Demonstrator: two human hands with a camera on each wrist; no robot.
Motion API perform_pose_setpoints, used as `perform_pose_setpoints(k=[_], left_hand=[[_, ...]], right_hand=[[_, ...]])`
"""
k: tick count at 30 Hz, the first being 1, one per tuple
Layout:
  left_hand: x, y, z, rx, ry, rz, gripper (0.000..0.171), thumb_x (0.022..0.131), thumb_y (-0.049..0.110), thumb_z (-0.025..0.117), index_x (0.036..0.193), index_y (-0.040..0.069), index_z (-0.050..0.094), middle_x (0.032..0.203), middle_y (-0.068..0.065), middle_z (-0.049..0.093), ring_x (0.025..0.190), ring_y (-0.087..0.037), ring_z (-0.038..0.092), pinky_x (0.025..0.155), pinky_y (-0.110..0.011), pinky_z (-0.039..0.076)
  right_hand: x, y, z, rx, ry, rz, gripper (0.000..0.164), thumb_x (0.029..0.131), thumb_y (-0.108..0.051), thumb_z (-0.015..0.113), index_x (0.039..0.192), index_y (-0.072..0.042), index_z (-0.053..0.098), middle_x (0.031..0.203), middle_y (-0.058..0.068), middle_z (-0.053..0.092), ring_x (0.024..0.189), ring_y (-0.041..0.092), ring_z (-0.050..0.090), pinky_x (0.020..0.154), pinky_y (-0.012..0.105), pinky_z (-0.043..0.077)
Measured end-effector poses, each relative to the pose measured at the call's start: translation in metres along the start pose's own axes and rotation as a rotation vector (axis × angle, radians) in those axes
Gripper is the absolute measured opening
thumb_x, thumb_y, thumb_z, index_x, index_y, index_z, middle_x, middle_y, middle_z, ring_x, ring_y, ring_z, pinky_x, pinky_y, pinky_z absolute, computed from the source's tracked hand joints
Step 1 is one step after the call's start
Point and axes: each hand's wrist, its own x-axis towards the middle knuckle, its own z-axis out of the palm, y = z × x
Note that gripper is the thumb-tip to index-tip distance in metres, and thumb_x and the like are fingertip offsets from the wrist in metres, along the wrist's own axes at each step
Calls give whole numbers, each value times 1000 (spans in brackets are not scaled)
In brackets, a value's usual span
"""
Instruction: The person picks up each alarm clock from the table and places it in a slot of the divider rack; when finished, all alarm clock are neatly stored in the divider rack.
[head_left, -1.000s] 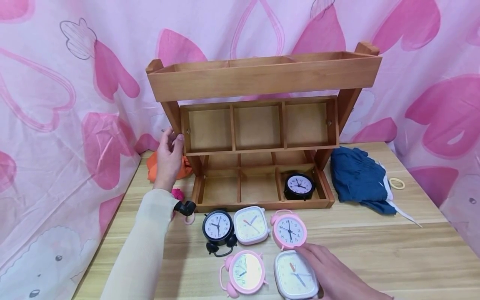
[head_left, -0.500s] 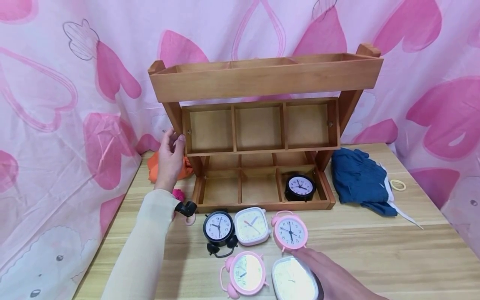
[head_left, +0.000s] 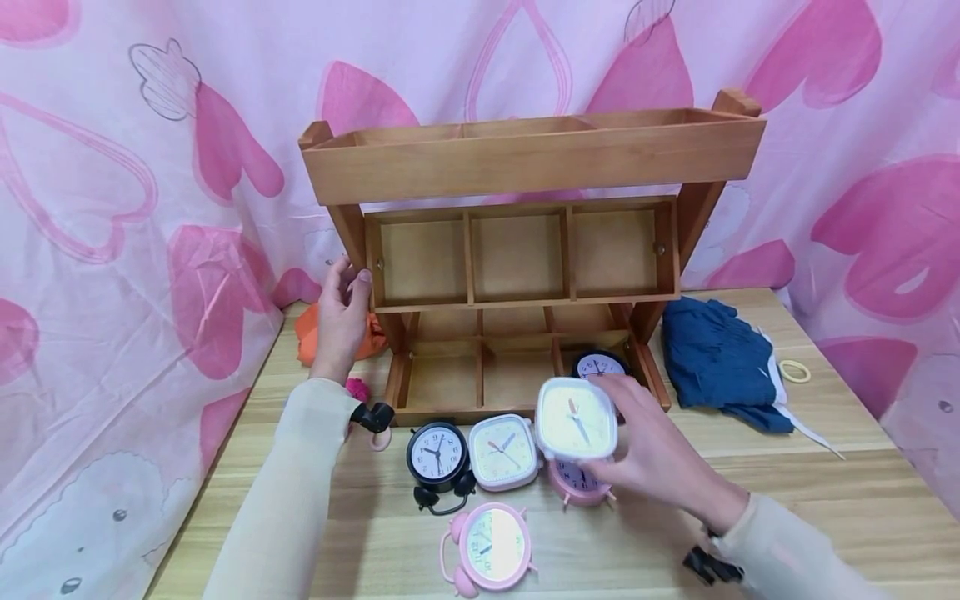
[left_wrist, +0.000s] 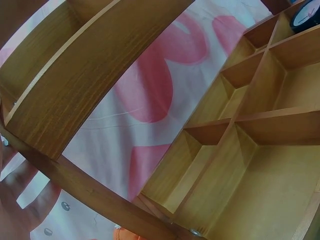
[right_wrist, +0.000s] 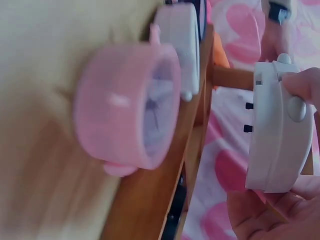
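My right hand (head_left: 656,450) grips a white square alarm clock (head_left: 576,418) by its edges, thumb on one side and fingers on the other. The white clock (right_wrist: 275,135) is raised off the table, and in the head view it partly covers a pink round alarm clock (head_left: 581,490). My left hand (head_left: 341,317) touches the left post of a wooden three-tier rack (head_left: 525,162), its fingers (left_wrist: 17,182) spread beside the post in the left wrist view. A black round clock (head_left: 597,363) sits in the rack's bottom right compartment, partly hidden by the right hand.
Before the rack lie a black twin-bell clock (head_left: 437,454), another white square clock (head_left: 504,452) and a pink twin-bell clock (head_left: 495,546). Blue cloth (head_left: 716,358) and a pale yellow ring (head_left: 795,371) lie on the right. Orange cloth (head_left: 303,333) is at the left.
My right hand has lifted the white square clock from the table's front and carried it up and forward, over the pink clock near the rack. My left hand stays at the post.
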Motion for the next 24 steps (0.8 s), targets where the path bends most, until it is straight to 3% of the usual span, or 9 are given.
perform_pose_setpoints(k=[6,14,19,24], left_hand=[[-1,1,1,8,-3,6,51,104,35,46,152,22,33,156,-9,38,146,-26,34,119,-44,32],[-3,1,0,16,-2,5,53,104,36,46,153,21,31,156,-9,38,146,-25,34,119,-43,33],[-3,3,0,25,2,-2,53,104,36,46,153,21,31,156,-9,38,146,-25,34,119,-43,31],[-1,1,1,6,13,18,52,104,34,47,152,20,33,154,-11,40,144,-26,37,119,-42,32]], right_hand=[[40,4,11,28,-51,73,97,67,-48,88,145,-18,41,142,5,46,124,25,44,99,57,48],[88,5,33,-6,-93,103,92,70,-44,86,144,-15,41,138,8,49,121,28,47,102,57,46],[106,7,49,-44,-119,95,92,69,-40,87,144,-10,42,138,12,51,125,32,48,106,56,42],[114,7,58,-127,-187,101,96,70,-43,85,147,-8,39,148,15,45,137,37,41,117,56,30]])
